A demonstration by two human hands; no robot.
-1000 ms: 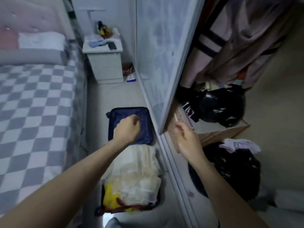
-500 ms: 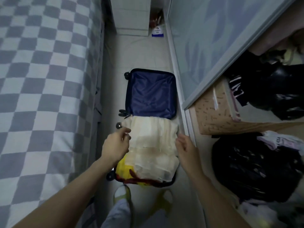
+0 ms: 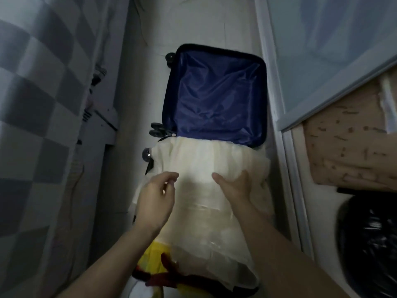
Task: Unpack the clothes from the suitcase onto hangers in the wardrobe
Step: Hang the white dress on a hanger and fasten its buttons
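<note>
Checkered grey-and-white bedding (image 3: 36, 108) fills the whole left side, hanging down over the bed edge. On the right is the wardrobe's pale sliding door (image 3: 330, 52), and just past its edge, inside the wardrobe, a brown cardboard box (image 3: 348, 147) sits far of a shiny black plastic bag (image 3: 369, 239) at the near right.

Between bed and wardrobe, on the light floor (image 3: 193, 22), the suitcase (image 3: 214, 95) lies flat and wide open. Its far half shows only crumpled navy lining, with little black wheels sticking out on the left side. The near half is heaped with clothes, and the top one is a cream gauzy garment (image 3: 204, 190) with tiered layers, spilling over the rim on both sides. Under it at the near end a yellow piece with a red pattern (image 3: 154, 261) peeks out.

Both arms reach in from the near edge. The left hand (image 3: 156, 201) is above the left part of the cream garment, fingers loosely curled, thumb and forefinger close together; honestly can't tell if it's pinching any fabric. The right hand (image 3: 234, 188) lies fairly flat on the right part of the garment, with a fold of the sheer fabric draped over its fingers, so their grip is hidden.
</note>
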